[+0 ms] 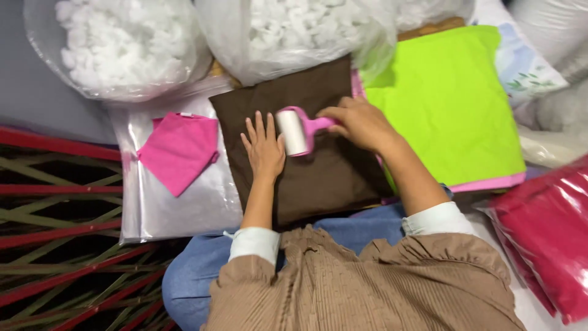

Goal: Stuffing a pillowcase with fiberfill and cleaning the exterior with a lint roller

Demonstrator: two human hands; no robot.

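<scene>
A brown cloth (pixel 318 178) lies flat in front of me, across my lap. My left hand (pixel 264 147) rests flat on it with fingers spread, pressing it down. My right hand (pixel 360 122) grips the pink handle of a lint roller (pixel 293 131). Its white roll lies on the brown cloth just right of my left fingers.
A bright green cloth (pixel 447 104) over a pink sheet lies to the right. A pink cloth (pixel 179 150) on clear plastic bags (pixel 184 208) sits left. Two clear bags of white stuffing (pixel 122 43) stand behind. Red packaged fabric (pixel 545 233) is at right, a red and green mat (pixel 55 233) at left.
</scene>
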